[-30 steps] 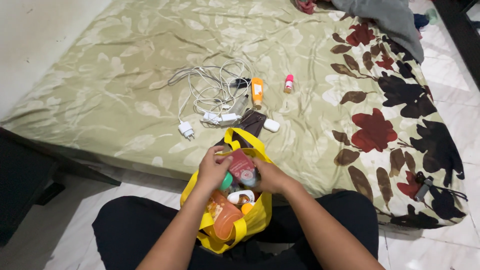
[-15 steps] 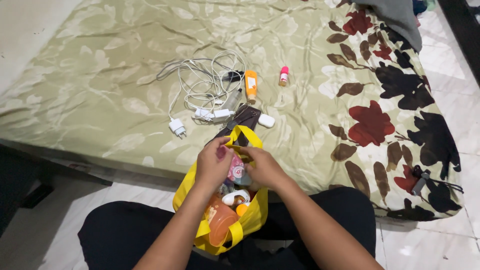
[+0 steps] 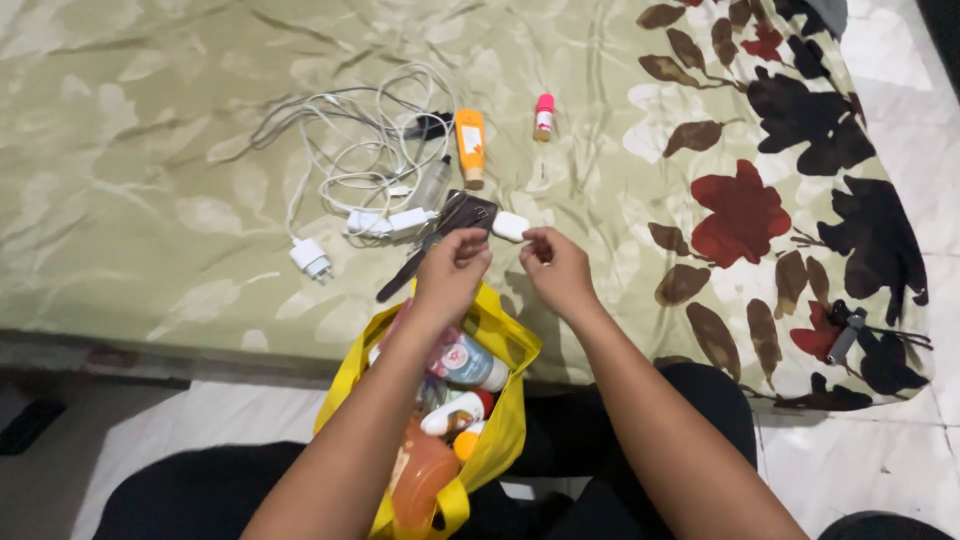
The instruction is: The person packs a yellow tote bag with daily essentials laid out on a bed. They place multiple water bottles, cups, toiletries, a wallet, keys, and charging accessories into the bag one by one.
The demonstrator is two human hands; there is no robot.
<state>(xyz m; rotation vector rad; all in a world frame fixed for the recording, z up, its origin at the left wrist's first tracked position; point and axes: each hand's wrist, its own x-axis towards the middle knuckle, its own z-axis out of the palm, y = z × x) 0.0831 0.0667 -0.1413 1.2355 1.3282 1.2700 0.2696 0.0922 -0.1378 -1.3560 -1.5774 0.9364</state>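
**Inspector:** Report the hands.

**Assistant:** The left hand [image 3: 452, 268] is raised above the mouth of a yellow tote bag [image 3: 500, 420], fingers curled in; whether anything is pinched in them cannot be told. The right hand [image 3: 556, 268] sits just beside it, thumb and fingers drawn together, close to a small white oval case [image 3: 510, 226] on the bed. Contact with the case cannot be confirmed.

**Inspector:** The bag's position and contents?

**Assistant:** It stands open between the person's knees, against the bed's edge. Inside: a clear bottle with a coloured label [image 3: 468, 362], a white bottle with a red cap [image 3: 455, 412], and an orange container [image 3: 420, 480] lower down.

**Inspector:** Items on the bed?

**Assistant:** On the leaf-patterned bedsheet [image 3: 150, 200], just beyond the hands, lies a dark wallet-like pouch [image 3: 468, 212]. Further back lie a tangle of white charging cables [image 3: 360, 150] with a white plug [image 3: 310, 258], an orange tube [image 3: 470, 145], and a small pink-capped bottle [image 3: 543, 116]. A dark small object [image 3: 848, 335] lies well apart, near the right corner.
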